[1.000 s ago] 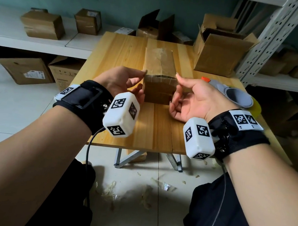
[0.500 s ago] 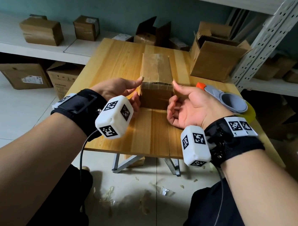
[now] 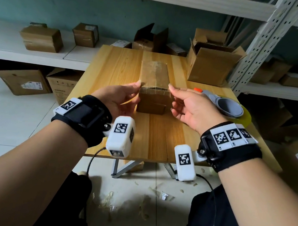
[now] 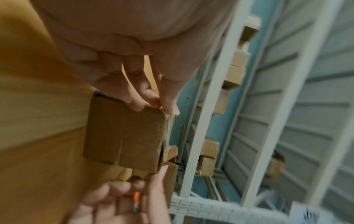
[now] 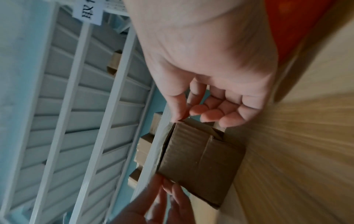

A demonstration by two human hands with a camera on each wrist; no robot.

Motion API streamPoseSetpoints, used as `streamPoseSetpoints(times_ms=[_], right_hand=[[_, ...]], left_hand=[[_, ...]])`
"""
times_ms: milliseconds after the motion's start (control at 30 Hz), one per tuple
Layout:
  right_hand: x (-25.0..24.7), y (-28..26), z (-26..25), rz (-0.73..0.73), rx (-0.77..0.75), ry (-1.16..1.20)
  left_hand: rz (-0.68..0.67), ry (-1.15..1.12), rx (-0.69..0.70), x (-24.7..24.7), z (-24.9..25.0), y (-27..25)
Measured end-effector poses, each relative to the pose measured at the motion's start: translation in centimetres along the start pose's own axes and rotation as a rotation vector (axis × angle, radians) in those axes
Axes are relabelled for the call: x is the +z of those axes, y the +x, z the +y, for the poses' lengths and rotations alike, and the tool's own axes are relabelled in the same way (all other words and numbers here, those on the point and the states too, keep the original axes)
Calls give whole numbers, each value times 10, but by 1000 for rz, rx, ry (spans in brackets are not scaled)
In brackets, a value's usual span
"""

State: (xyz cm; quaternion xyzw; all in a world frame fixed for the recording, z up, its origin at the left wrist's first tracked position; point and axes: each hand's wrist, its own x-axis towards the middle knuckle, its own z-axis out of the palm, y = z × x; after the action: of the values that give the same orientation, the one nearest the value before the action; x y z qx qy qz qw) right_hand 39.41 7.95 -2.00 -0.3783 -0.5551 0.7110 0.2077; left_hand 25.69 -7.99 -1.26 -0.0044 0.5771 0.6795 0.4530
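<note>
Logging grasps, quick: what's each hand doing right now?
Left hand: pinches the cardboard box at its taped top corner.
Right hand: thumb touches the box's other top corner; grip cannot be told.
</note>
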Motion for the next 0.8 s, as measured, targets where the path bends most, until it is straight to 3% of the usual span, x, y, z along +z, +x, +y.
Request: streamPoseSetpoints(times_ms=[200, 533, 800], right_hand=[[-3, -10, 2, 86, -344, -283], [-8, -14, -1, 104, -571, -642], [-7, -21, -4, 56, -559, -816]], left_hand=[[167, 349, 467, 0, -7, -3], [229, 508, 514, 5, -4, -7], [206, 646, 544, 7, -7, -10]])
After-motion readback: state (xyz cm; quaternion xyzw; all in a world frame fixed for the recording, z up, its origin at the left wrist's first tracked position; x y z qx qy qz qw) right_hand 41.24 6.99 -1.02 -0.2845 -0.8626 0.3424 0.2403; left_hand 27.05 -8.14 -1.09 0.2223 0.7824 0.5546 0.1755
